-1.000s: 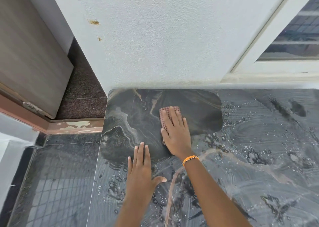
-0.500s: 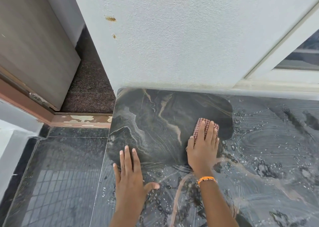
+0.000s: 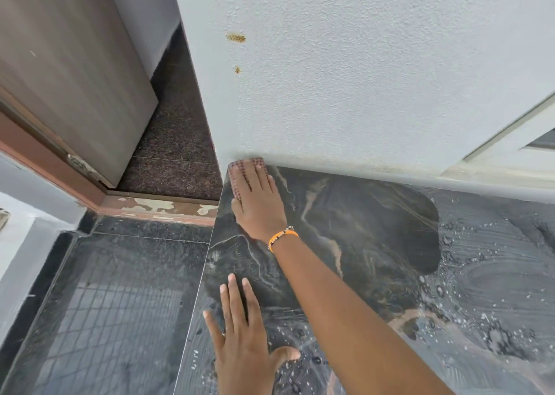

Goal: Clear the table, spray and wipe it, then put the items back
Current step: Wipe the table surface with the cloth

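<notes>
The dark marble tabletop [image 3: 360, 244] butts against a rough white wall [image 3: 345, 79], and a rounded patch of it around your hands looks matte while the stretch off to the right of your right forearm is covered in soapy streaks and droplets. Your right hand [image 3: 259, 205] lies flat with fingers straight and close together, pressing a reddish checked cloth [image 3: 237, 181] onto the far left corner of the tabletop, right where slab, wall and edge meet; the cloth pokes out past your fingertips and to their left. An orange bracelet [image 3: 282, 236] sits on that wrist. Nearer you and just left of that forearm, your left hand [image 3: 243, 343] rests palm down on the tabletop close to its left edge, fingers extended, thumb splayed out to the right, holding nothing. Beyond the left edge of the slab, below your left hand's side, lies dark tiled floor [image 3: 105, 304], with a brown door [image 3: 69, 73] and a chipped threshold [image 3: 156, 207] farther off.
</notes>
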### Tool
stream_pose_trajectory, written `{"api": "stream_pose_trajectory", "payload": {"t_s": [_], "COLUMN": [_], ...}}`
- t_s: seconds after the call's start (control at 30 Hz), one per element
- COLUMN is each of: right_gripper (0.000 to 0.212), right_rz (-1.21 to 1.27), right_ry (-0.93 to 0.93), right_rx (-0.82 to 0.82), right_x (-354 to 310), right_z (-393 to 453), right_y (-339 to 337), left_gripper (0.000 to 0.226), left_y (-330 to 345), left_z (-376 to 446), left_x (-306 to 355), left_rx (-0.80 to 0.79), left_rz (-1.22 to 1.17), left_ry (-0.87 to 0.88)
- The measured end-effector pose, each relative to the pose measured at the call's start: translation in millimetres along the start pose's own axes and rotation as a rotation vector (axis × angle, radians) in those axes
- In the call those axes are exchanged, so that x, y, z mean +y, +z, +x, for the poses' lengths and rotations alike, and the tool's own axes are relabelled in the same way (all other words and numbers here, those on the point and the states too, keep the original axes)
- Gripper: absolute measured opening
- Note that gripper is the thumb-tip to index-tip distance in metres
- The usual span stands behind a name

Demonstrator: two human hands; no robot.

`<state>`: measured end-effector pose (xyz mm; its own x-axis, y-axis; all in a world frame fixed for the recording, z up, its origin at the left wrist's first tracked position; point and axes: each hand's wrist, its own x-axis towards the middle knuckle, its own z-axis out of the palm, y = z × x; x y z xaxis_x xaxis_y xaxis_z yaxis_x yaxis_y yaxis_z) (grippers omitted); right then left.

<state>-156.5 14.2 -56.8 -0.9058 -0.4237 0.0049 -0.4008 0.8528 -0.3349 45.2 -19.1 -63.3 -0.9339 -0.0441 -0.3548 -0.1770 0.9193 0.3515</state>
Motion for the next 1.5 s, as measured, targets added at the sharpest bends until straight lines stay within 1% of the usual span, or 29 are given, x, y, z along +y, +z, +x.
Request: {"api": "stream_pose_trajectory", "payload": {"t_s": [0.1,0.17,0.23,0.3,0.33,0.47,0.6,0.67,0.73,0.77,0.83,0.97,1.07,1.17,1.23,1.27,1.33,1.5], "right_gripper": [0.061,0.059,0.058,0.058,0.058,0.059,0.066,0.069,0.071,0.071,0.069,0.063,0.059,0.055,0.055,0.055,0.054,0.055], "right_rz": [0.012,0.012,0.013,0.01,0.004,0.003,-0.007,-0.004,-0.008,-0.006,0.012,0.052,0.097,0.107,0.108,0.109,0.117,0.106], "right_ry": [-0.073,-0.165,-0.282,-0.311,-0.273,0.007,0.299,0.447,0.528,0.528,0.464,0.197,-0.003,-0.173,-0.235,-0.237,-0.17,0.178], "right_rx": [-0.018,-0.033,-0.069,-0.085,-0.078,-0.032,0.042,0.088,0.109,0.111,0.089,-0.002,-0.067,-0.14,-0.171,-0.177,-0.164,-0.041], "right_x": [-29.8,-37.0,-32.8,-17.3,-5.7,53.0,112.9,122.2,110.8,96.9,58.4,-23.1,-68.6,-77.0,-66.3,-57.1,-33.3,46.5], "right_z": [12.5,0.8,-27.1,-58.0,-71.2,-111.3,-162.6,-194.5,-214.8,-218.9,-216.5,-183.5,-160.3,-165.9,-182.5,-191.8,-209.9,-252.1], "right_y": [9.1,12.0,11.0,7.7,4.8,-14.8,-36.2,-41.3,-36.8,-31.9,-18.3,11.3,21.9,24.3,21.0,18.3,9.7,-19.1], "left_gripper": [0.131,0.129,0.132,0.137,0.138,0.138,0.136,0.137,0.137,0.136,0.136,0.137,0.137,0.134,0.135,0.135,0.13,0.121], "left_y": [-2.7,-2.7,-2.2,1.7,4.1,9.3,-3.5,-12.7,-17.3,-20.1,-23.7,-23.0,-26.6,-33.0,-34.9,-34.6,-32.3,-18.5], "left_z": [-5.8,-12.5,-21.6,-33.0,-37.2,-46.5,-51.0,-54.0,-52.9,-54.1,-58.8,-71.3,-82.5,-93.4,-97.3,-98.6,-98.8,-93.1], "left_x": [-2.1,-7.0,-14.7,-23.6,-28.9,-41.9,-34.6,-30.0,-26.7,-26.1,-26.5,-38.3,-53.4,-63.8,-65.0,-63.2,-54.4,-13.8], "left_rx": [0.015,0.009,-0.003,-0.023,-0.028,-0.065,-0.112,-0.151,-0.165,-0.158,-0.127,-0.059,-0.007,0.005,-0.008,-0.018,-0.038,-0.123], "left_rz": [-0.017,-0.022,-0.001,0.033,0.049,0.094,0.042,-0.038,-0.004,-0.007,-0.043,-0.157,-0.198,-0.216,-0.202,-0.188,-0.145,-0.06], "left_ry": [0.006,0.005,-0.002,-0.013,-0.011,-0.035,-0.063,-0.107,-0.134,-0.135,-0.099,-0.032,-0.069,-0.124,-0.124,-0.105,-0.03,0.203]}}
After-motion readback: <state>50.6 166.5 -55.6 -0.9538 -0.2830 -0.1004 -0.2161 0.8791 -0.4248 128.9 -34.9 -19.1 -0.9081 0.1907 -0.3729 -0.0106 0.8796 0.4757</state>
